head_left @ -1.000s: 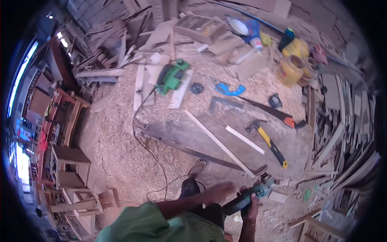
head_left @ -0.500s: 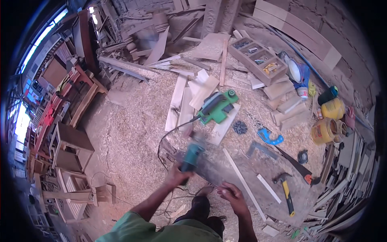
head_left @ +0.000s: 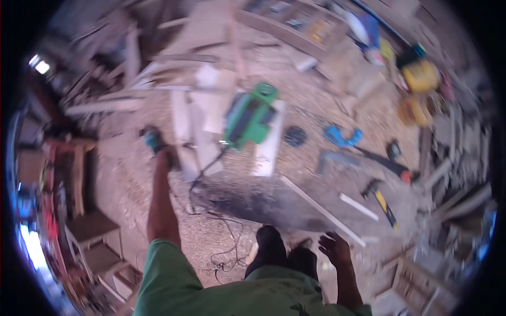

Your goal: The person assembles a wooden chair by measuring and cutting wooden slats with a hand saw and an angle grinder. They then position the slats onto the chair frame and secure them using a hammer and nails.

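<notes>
My left hand [head_left: 166,154] reaches far out to the left, wrapped round a teal handheld power tool [head_left: 153,139]. Blur hides the tool's working end. On the right, my right hand [head_left: 334,248] hangs past the end of a dark wooden board [head_left: 263,203], its fingers apart with nothing in them. That board lies crosswise in front of my legs, dusted with shavings at its left part. Beyond it a green electric planer [head_left: 252,117] rests on pale boards [head_left: 270,152], its black cord trailing toward me.
Right of the planer lie a dark round coil [head_left: 295,136], a handsaw with blue handle [head_left: 341,137], a metal square [head_left: 337,159] and a yellow-handled hammer [head_left: 383,205]. A divided wooden box [head_left: 284,32] stands behind, with yellow jars [head_left: 420,76] farther right. Loose cords [head_left: 226,258] lie near my feet.
My left hand has carried the teal power tool off the dark board, out to the far left. My right hand has drawn away from the board toward the right. The view has shifted and blurred.
</notes>
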Action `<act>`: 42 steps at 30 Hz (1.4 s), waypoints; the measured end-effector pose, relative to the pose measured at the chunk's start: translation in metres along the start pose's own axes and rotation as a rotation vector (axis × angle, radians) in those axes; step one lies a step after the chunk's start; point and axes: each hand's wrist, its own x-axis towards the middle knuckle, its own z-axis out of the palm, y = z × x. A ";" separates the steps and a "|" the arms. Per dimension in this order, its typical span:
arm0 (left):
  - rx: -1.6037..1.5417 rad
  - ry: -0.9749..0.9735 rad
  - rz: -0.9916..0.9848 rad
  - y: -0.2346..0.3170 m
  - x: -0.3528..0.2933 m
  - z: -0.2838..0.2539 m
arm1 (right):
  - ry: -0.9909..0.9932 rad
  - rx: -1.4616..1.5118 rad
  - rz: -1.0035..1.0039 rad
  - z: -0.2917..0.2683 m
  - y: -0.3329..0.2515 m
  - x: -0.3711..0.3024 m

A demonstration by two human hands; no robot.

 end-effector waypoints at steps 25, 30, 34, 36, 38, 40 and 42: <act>0.183 -0.469 0.091 0.068 -0.043 -0.028 | 0.430 0.856 -0.327 -0.123 0.091 0.008; 0.455 -0.496 0.206 0.089 -0.138 0.011 | 0.647 1.005 -0.385 -0.221 0.182 -0.060; 0.775 -0.367 0.451 0.046 -0.241 0.104 | 0.860 1.212 -0.420 -0.294 0.293 -0.123; 0.868 -0.394 0.580 0.038 -0.294 0.151 | 1.036 1.416 -0.440 -0.325 0.360 -0.148; 0.961 -0.454 0.699 0.015 -0.350 0.202 | 1.065 1.513 -0.619 -0.359 0.484 -0.174; 1.029 -0.491 0.855 0.011 -0.405 0.241 | 1.216 1.622 -0.596 -0.376 0.581 -0.200; 1.062 -0.480 1.032 0.021 -0.460 0.271 | 1.273 1.861 -0.609 -0.382 0.649 -0.222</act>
